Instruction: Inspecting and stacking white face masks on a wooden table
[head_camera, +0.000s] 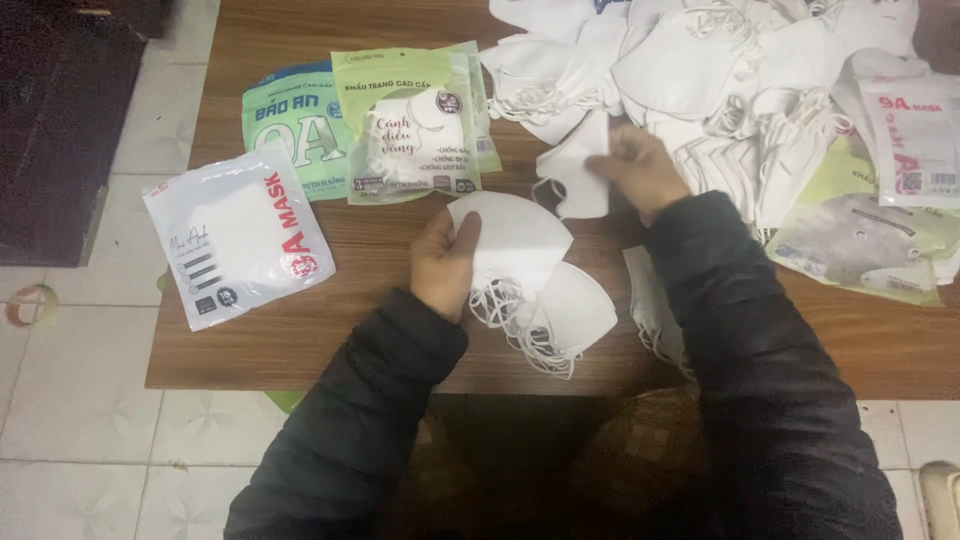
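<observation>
My left hand (443, 262) grips the left edge of a folded white face mask (515, 240) that lies on the wooden table (300, 340). A second white mask (575, 310) with loose ear loops lies under and just right of it. My right hand (640, 168) pinches another white mask (580, 170), lifted a little above the table at the edge of a big heap of white masks (720, 90) at the back right. Both arms are in dark sleeves.
A white mask pouch (235, 235) lies at the table's left edge. Two green pouches (290, 125) (410, 125) sit behind it. More packaged masks (880, 230) lie at the right. Tiled floor (80, 400) surrounds the table, with dark furniture (60, 120) at the far left.
</observation>
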